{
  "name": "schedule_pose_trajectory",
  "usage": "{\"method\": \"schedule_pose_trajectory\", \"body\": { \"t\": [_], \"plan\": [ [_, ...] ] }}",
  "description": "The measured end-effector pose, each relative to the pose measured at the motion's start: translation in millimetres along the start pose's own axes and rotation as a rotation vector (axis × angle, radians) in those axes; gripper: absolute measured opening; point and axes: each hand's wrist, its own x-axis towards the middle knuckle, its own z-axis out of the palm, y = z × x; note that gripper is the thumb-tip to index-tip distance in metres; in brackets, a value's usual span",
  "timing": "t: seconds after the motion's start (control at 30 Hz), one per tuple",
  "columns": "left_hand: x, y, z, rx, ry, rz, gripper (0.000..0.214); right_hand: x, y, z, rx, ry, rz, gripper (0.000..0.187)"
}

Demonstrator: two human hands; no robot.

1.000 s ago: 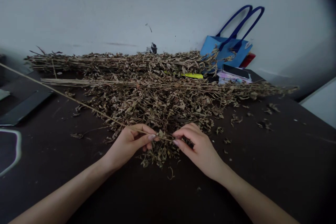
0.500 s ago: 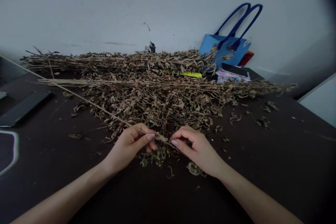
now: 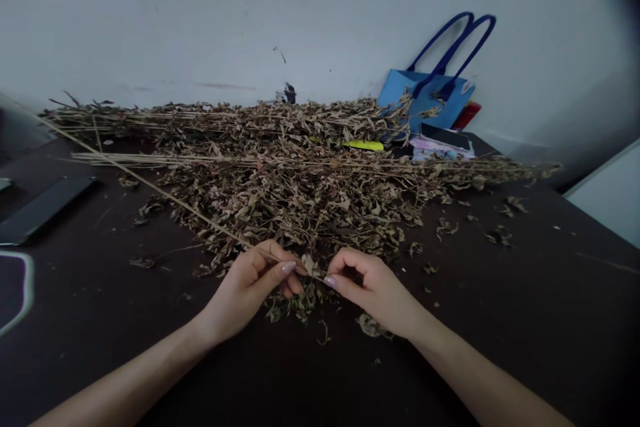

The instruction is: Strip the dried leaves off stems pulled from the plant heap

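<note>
A long thin dry stem (image 3: 150, 187) runs from the far left down to my hands. My left hand (image 3: 250, 287) pinches it between thumb and forefinger near its leafy end. My right hand (image 3: 373, 290) is closed just to the right, its fingertips pinched on the same stem's tip, where a dry leaf (image 3: 309, 264) hangs. Both hands hover over the near edge of a big heap of dried leaves and twigs (image 3: 300, 193) on the dark table (image 3: 500, 307).
Bundles of bare stems (image 3: 165, 159) lie across the back of the heap. A blue bag with handles (image 3: 430, 93), a phone (image 3: 445, 135) and a yellow object (image 3: 366, 145) sit at the back right. A dark flat device (image 3: 40, 209) lies at the left. Loose leaves (image 3: 373, 325) are scattered about.
My hands have drawn slightly closer together along the stem. A clump of leaves has dropped to the table beneath my right hand. The view shifted a little.
</note>
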Motion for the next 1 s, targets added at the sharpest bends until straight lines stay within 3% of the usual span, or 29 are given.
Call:
{"method": "schedule_pose_trajectory", "body": {
  "t": [0.13,0.2,0.3,0.6,0.9,1.0],
  "plan": [
    [0,1,-0.2,0.006,0.002,0.004,0.012,1,7,-1,-0.224,0.184,-0.059,0.011],
    [1,1,-1.9,0.01,-0.003,0.0,0.013,2,12,-5,-0.343,0.213,-0.083,0.011],
    [3,1,-6.1,0.041,0.005,0.008,0.015,3,15,-14,-0.376,0.196,-0.095,0.014],
    [6,5,-14.9,0.058,0.085,0.032,0.012,-6,-5,-38,-0.189,0.117,-0.087,0.022],
    [5,6,-18.1,0.102,0.075,0.059,0.015,-6,-4,-34,-0.208,-0.073,-0.049,0.004],
    [5,4,-16.4,0.045,0.072,0.057,0.013,-5,-6,-27,-0.173,-0.044,-0.038,0.013]
  ]
}}
